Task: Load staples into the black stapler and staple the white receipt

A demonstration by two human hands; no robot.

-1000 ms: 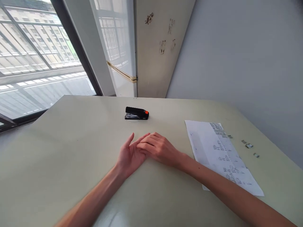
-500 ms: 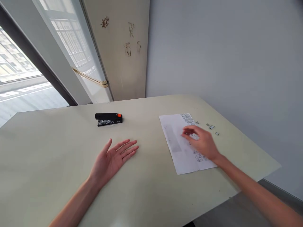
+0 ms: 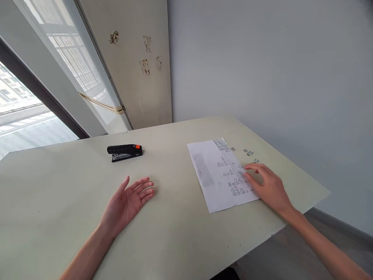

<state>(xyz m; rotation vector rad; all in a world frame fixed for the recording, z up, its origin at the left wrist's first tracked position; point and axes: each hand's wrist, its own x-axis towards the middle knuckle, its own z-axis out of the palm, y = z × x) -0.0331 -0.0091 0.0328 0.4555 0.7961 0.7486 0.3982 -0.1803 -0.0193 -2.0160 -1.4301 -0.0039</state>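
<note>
My left hand (image 3: 126, 204) rests palm up on the table, fingers spread and holding nothing. A black stapler (image 3: 124, 152) with an orange patch lies beyond it, its jaw end to the left. Printed paper sheets (image 3: 214, 175) lie flat on the right, with a grey band on their left part and rows of print on the right. At their right edge is my right hand (image 3: 269, 186), palm down. Its thumb and index fingertips are slightly apart, with nothing visible between them; whether they touch the paper I cannot tell.
Several small grey metallic pieces (image 3: 248, 152) lie beyond my right hand, perhaps short staple strips. The pale table (image 3: 175, 233) has its right edge near the grey wall (image 3: 262, 70). At the back stands a cabinet (image 3: 136, 89) with worn patches, beside a window (image 3: 17, 101).
My right hand has moved from above the sheets to their right edge, uncovering the print. My left hand stays open, palm up. The whole view has shifted slightly.
</note>
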